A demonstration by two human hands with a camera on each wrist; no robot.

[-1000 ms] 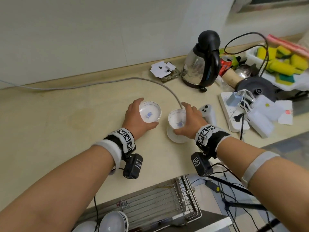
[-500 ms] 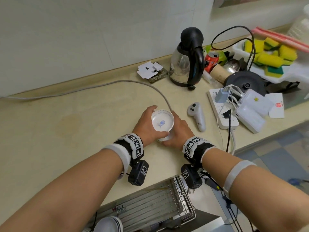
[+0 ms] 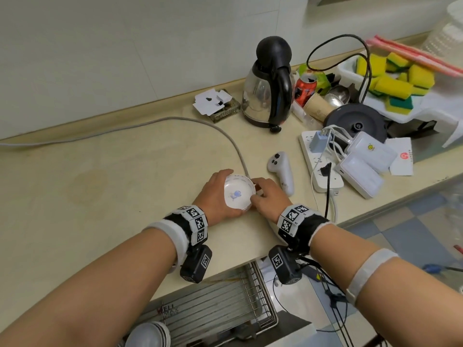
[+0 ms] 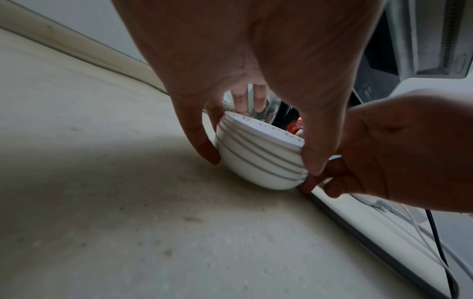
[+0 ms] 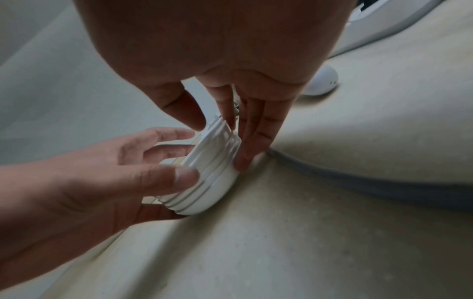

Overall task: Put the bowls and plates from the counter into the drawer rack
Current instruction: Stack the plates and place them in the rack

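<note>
A stack of several nested white bowls (image 3: 237,194) with a blue mark inside the top one stands on the beige counter (image 3: 112,191), tilted slightly toward me. My left hand (image 3: 218,194) grips its left side, thumb near and fingers far. My right hand (image 3: 266,196) holds its right side. In the left wrist view the bowl stack (image 4: 258,159) sits between my fingertips (image 4: 204,149) and thumb. In the right wrist view my right fingers (image 5: 252,145) lie against the bowl stack (image 5: 212,174). The wire drawer rack (image 3: 213,304) is pulled out below the counter edge, with white bowls (image 3: 147,334) in it.
A white controller (image 3: 281,171) lies just right of my hands. A grey cable (image 3: 225,136) runs past the stack. Behind are a kettle (image 3: 269,86), a power strip (image 3: 320,166) with chargers, a can, a paper cup and a tray of sponges (image 3: 390,78).
A second ago each hand held its own bowl, the right one on a plate. The bowls were then nested into one stack, which both hands still hold between them.
</note>
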